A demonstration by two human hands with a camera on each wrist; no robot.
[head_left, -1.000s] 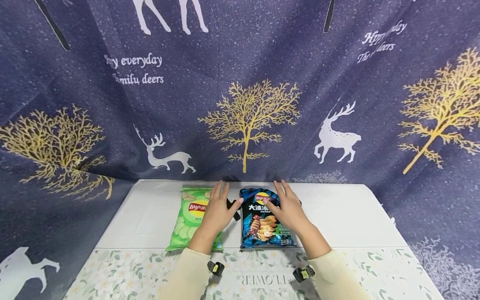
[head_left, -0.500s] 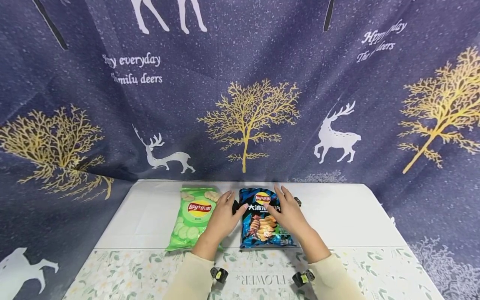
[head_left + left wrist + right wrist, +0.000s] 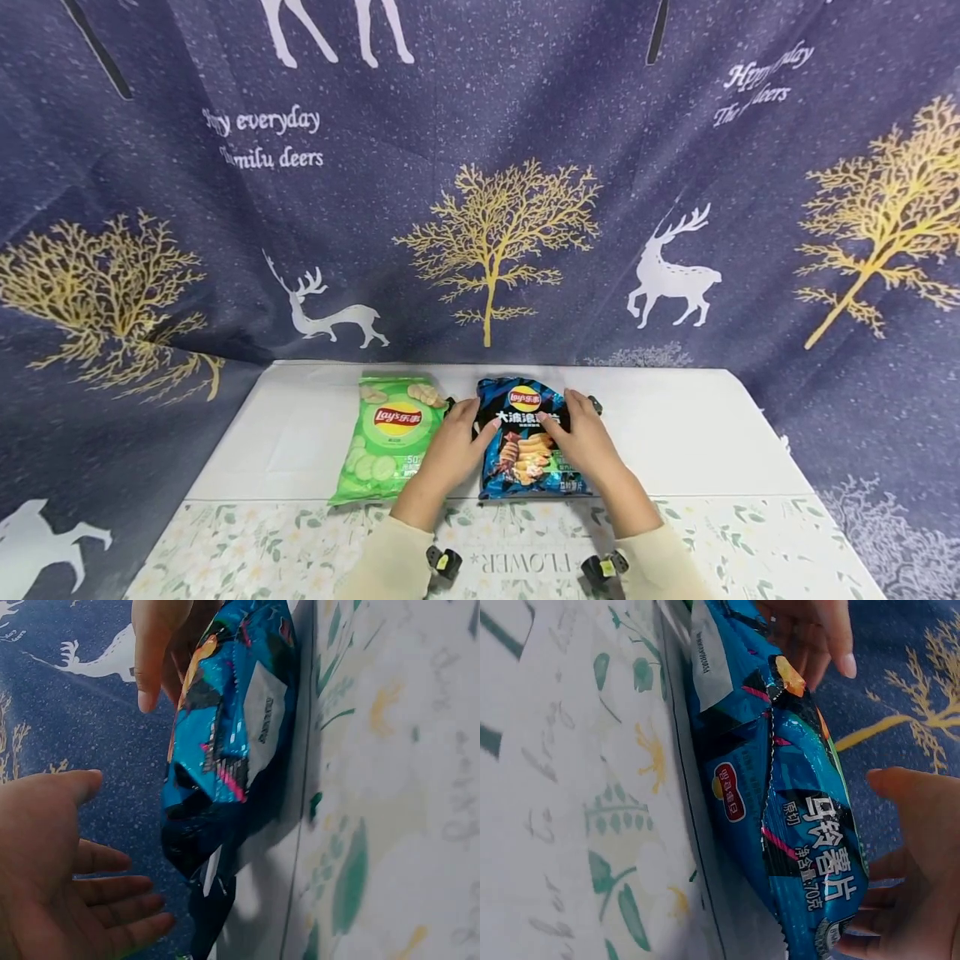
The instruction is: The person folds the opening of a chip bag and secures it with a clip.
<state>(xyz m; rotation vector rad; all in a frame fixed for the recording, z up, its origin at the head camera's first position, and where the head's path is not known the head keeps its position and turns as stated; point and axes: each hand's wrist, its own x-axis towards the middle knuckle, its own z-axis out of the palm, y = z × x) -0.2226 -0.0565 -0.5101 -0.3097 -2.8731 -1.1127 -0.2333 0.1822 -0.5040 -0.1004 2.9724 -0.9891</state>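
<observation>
A blue and black bag of Lay's potato chips (image 3: 525,457) lies face up on the white table, between the two hands. At its left edge is my left hand (image 3: 452,450), fingers extended and thumb reaching toward the front of the bag. The left wrist view shows that left hand (image 3: 52,862) with fingers spread, a gap between it and the bag's end. My right hand (image 3: 591,437) is over the bag's right edge, thumb above the printed front. In the right wrist view, the right hand's fingertips (image 3: 862,945) are right at the bag's side.
A green bag of Lay's chips (image 3: 386,433) lies left of the blue one, near the left forearm. The white table (image 3: 675,433) has a floral cloth (image 3: 247,542) along its front. A dark blue curtain (image 3: 480,108) with deer and trees hangs behind.
My left hand has moved right, off the green bag and to the blue bag's left edge. My right hand has come slightly lower, close to the blue bag's right edge.
</observation>
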